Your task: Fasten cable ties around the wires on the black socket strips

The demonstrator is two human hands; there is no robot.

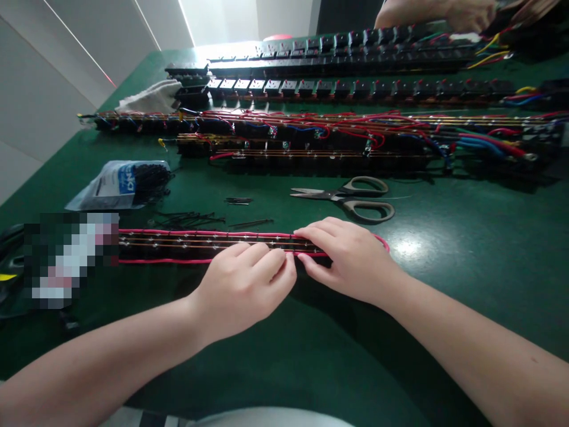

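A long black strip [164,249] lies across the table, with brass-coloured rods along its top and a red wire [164,261] running down each long side. My right hand [351,255] grips its right part, thumb on the near side and fingers over the far side. My left hand [246,281] is closed in a pinch at the near edge, close to my right thumb; whatever its fingertips hold is hidden. Past the right hand, the red wire loops round the strip's end. Loose black cable ties [191,220] lie just behind the strip.
Scissors [331,194] with grey-black handles lie behind my hands. A plastic bag [104,187] of black cable ties is at the left. Several wired black assemblies [311,127] line the back of the green table [275,373]. Another person's hands [471,15] are at the far right.
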